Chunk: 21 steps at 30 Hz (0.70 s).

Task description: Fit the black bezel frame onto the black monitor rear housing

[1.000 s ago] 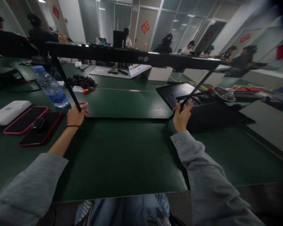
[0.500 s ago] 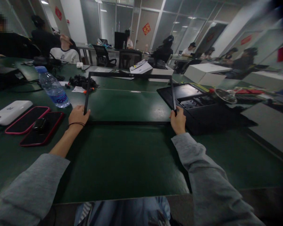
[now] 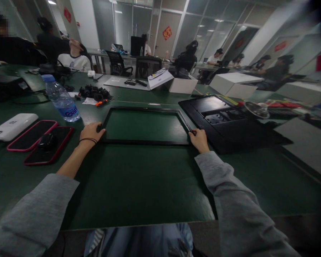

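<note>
A thin black monitor bezel (image 3: 147, 142), rectangular and hollow, lies nearly flat low over the green table (image 3: 141, 185), whose surface shows through its opening. My left hand (image 3: 91, 132) is closed on its left side near the front corner, thumb toward the frame. At the right side, my right hand (image 3: 199, 139) pinches the bezel between thumb and fingers. Whether the far edge fully rests on the table I cannot tell. Right of my right hand lies a black panel (image 3: 246, 139) with a recessed middle.
On the left stand a water bottle (image 3: 61, 100), a white power bank (image 3: 12, 126) and two phones, a small black case (image 3: 46, 141) on one. Behind are tangled black cables (image 3: 95, 92) and an open white box (image 3: 183, 85). A metal bowl-like object (image 3: 256, 109) sits right. People sit farther back.
The far edge of the bezel has tilted down from raised to nearly flat on the table. Both hands have kept hold of its sides and barely moved.
</note>
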{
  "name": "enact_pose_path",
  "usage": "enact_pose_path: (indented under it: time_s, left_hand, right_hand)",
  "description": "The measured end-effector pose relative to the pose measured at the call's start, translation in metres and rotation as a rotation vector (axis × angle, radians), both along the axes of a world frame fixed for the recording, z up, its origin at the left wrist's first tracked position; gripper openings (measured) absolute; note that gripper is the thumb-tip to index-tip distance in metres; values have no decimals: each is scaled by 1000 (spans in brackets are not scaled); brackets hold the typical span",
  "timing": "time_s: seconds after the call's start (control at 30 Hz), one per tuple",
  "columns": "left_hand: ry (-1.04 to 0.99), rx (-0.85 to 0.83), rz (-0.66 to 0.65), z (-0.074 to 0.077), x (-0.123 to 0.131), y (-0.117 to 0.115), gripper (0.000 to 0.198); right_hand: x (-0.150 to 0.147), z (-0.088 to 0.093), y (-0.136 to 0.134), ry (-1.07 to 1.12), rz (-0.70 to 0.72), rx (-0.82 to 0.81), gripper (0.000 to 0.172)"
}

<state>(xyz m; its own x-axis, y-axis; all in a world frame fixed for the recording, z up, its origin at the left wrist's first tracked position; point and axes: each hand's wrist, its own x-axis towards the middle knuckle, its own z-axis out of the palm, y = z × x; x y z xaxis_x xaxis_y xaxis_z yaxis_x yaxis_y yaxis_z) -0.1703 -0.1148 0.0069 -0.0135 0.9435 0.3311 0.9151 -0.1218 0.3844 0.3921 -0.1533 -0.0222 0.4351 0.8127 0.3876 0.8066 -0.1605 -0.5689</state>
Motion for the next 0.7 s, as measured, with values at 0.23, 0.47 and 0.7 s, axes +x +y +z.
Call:
enact_pose_path:
  time_s: [0.23, 0.47, 0.7]
  left_hand:
    - [-79, -130, -247, 15, 30, -21, 72]
    - [6, -206, -378, 20, 37, -30, 63]
    - [-90, -153, -472, 17, 39, -23, 35]
  right_hand:
    - [5, 1, 1, 5, -27, 27, 33]
    - [4, 6, -2, -21, -45, 10, 38]
    - [3, 7, -1, 11, -36, 32, 34]
